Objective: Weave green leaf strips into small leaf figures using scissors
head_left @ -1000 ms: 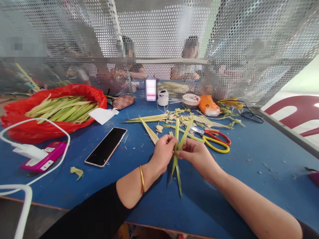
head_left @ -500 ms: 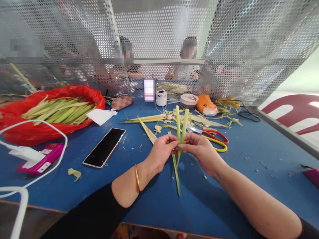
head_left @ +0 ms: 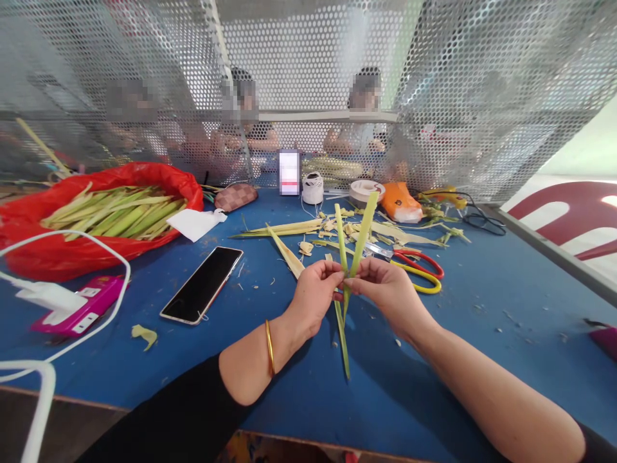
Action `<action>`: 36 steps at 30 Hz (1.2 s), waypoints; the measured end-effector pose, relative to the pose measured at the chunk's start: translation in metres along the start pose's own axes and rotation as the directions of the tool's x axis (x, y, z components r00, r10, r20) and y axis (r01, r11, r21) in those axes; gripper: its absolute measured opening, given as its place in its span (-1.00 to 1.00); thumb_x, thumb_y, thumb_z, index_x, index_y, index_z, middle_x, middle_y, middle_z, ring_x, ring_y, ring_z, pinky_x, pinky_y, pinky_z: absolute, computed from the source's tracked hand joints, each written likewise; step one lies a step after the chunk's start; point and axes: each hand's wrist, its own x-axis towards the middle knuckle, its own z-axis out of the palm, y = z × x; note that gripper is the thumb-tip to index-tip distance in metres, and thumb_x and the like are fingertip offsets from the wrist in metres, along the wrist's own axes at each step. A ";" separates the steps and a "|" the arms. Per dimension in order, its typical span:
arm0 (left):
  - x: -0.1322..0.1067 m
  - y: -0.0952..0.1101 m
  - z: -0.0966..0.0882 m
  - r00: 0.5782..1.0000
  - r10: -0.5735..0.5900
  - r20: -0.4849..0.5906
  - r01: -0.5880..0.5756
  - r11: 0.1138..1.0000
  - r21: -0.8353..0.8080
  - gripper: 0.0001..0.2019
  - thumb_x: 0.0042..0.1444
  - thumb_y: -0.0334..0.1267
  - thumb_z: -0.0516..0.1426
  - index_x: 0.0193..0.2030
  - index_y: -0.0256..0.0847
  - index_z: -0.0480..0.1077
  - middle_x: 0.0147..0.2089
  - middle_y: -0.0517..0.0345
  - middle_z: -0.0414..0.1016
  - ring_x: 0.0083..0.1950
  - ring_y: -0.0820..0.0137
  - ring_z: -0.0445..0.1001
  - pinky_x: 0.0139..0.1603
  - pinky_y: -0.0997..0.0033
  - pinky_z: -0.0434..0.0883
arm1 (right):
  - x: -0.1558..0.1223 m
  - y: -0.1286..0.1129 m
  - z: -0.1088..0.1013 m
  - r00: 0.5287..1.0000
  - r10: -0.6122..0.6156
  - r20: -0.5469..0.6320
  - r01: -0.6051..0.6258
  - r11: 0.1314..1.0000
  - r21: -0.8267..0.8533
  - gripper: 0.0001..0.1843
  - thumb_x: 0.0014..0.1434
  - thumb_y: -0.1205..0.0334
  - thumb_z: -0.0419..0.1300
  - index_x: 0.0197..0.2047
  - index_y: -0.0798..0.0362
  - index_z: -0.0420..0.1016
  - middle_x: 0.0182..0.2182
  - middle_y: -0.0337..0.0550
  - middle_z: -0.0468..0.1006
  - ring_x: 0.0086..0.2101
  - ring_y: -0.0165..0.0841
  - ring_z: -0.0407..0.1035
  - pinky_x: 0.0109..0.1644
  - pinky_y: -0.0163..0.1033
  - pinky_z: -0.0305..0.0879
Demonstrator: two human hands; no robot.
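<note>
Between my two hands, green leaf strips (head_left: 363,235) cross in a V, their upper ends spread apart and their narrow tails hanging toward me. My left hand (head_left: 315,292) pinches the strips at the crossing with thumb and fingers. Right beside it, my right hand (head_left: 385,289) grips the other side of the crossing, thumb and forefinger closed. Parts of the strips are hidden behind my fingers. Just past my right hand lie scissors (head_left: 418,270) with red and yellow handles. Leaf scraps (head_left: 337,225) are scattered beyond both hands.
A red plastic bag (head_left: 159,173) full of leaf strips stands at left. Nearer are a phone (head_left: 202,286), a purple power strip (head_left: 89,312) and a white cable. A spool of string (head_left: 313,188), tape roll (head_left: 365,191) and orange packet (head_left: 401,202) sit at the back. People sit behind the perforated screen.
The upper ends of the strips have spread wider apart: the right one leans further right, the left one tilts left. Both hands stay nearly in place, still pinching.
</note>
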 end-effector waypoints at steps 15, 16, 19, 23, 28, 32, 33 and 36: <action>0.004 -0.005 -0.001 0.998 0.041 -0.050 -0.040 0.999 0.024 -0.96 -0.02 -0.43 0.16 -0.43 -0.25 0.39 -0.49 0.24 0.41 -0.52 0.53 0.35 -0.57 0.58 0.28 | -0.005 -0.004 0.006 0.994 0.039 0.101 -0.046 0.997 0.068 -0.80 -0.17 0.25 0.38 -0.45 0.03 0.44 -0.51 -0.28 0.52 -0.42 -0.35 0.45 -0.21 -0.17 0.42; 0.004 -0.005 -0.001 0.998 0.031 -0.051 -0.030 0.999 0.018 -0.96 -0.02 -0.43 0.15 -0.43 -0.25 0.38 -0.50 0.25 0.41 -0.53 0.54 0.35 -0.57 0.58 0.27 | -0.005 -0.004 0.006 0.993 0.033 0.110 -0.042 0.996 0.080 -0.80 -0.16 0.26 0.37 -0.44 0.03 0.44 -0.51 -0.28 0.52 -0.42 -0.36 0.44 -0.21 -0.18 0.42; 0.005 -0.007 -0.001 0.998 0.016 -0.058 -0.016 1.000 0.001 -0.95 -0.01 -0.45 0.15 -0.44 -0.25 0.37 -0.50 0.25 0.41 -0.54 0.55 0.35 -0.56 0.59 0.26 | -0.004 -0.004 0.004 0.995 0.002 0.104 -0.012 0.996 0.089 -0.80 -0.16 0.26 0.39 -0.44 0.04 0.45 -0.51 -0.30 0.51 -0.45 -0.41 0.40 -0.25 -0.23 0.41; 0.005 -0.006 -0.001 0.997 0.041 -0.070 -0.040 0.999 0.010 -0.95 0.00 -0.44 0.15 -0.43 -0.25 0.37 -0.48 0.23 0.41 -0.52 0.53 0.35 -0.58 0.57 0.28 | -0.003 -0.003 0.004 0.997 -0.005 0.080 -0.002 0.996 0.089 -0.76 -0.18 0.24 0.41 -0.43 0.04 0.45 -0.50 -0.28 0.52 -0.44 -0.38 0.44 -0.26 -0.21 0.42; 0.003 -0.002 0.000 0.994 0.068 -0.085 -0.064 0.997 0.047 -0.93 0.02 -0.46 0.14 -0.42 -0.25 0.36 -0.48 0.24 0.39 -0.52 0.52 0.35 -0.59 0.56 0.31 | -0.004 -0.002 0.005 0.993 0.061 0.106 -0.071 0.993 0.095 -0.76 -0.21 0.28 0.42 -0.45 0.05 0.47 -0.49 -0.26 0.56 -0.40 -0.34 0.48 -0.20 -0.19 0.41; 0.003 0.000 -0.002 0.999 -0.026 0.020 0.026 1.000 -0.008 -0.97 0.07 -0.40 0.13 -0.38 -0.26 0.37 -0.47 0.21 0.40 -0.51 0.53 0.36 -0.58 0.57 0.31 | -0.002 -0.002 0.001 0.997 0.037 0.063 -0.039 0.998 0.047 -0.76 -0.19 0.24 0.41 -0.47 0.06 0.44 -0.55 -0.31 0.49 -0.48 -0.41 0.39 -0.33 -0.26 0.33; 0.003 0.000 -0.003 0.996 -0.054 0.067 0.055 0.998 -0.022 -0.98 0.07 -0.38 0.14 -0.37 -0.27 0.38 -0.47 0.21 0.39 -0.50 0.53 0.36 -0.56 0.57 0.32 | -0.001 -0.002 0.000 0.999 0.023 0.044 -0.024 0.999 0.032 -0.75 -0.19 0.22 0.41 -0.46 0.07 0.43 -0.55 -0.31 0.48 -0.49 -0.42 0.36 -0.36 -0.27 0.30; 0.004 0.001 -0.006 0.984 -0.077 0.162 0.082 0.996 -0.025 -0.92 0.02 -0.35 0.20 -0.39 -0.29 0.38 -0.48 0.21 0.38 -0.47 0.53 0.38 -0.50 0.56 0.36 | 0.000 -0.001 -0.003 1.000 0.000 0.018 0.000 1.000 0.007 -0.71 -0.17 0.16 0.41 -0.44 0.08 0.43 -0.54 -0.31 0.45 -0.49 -0.44 0.31 -0.39 -0.29 0.23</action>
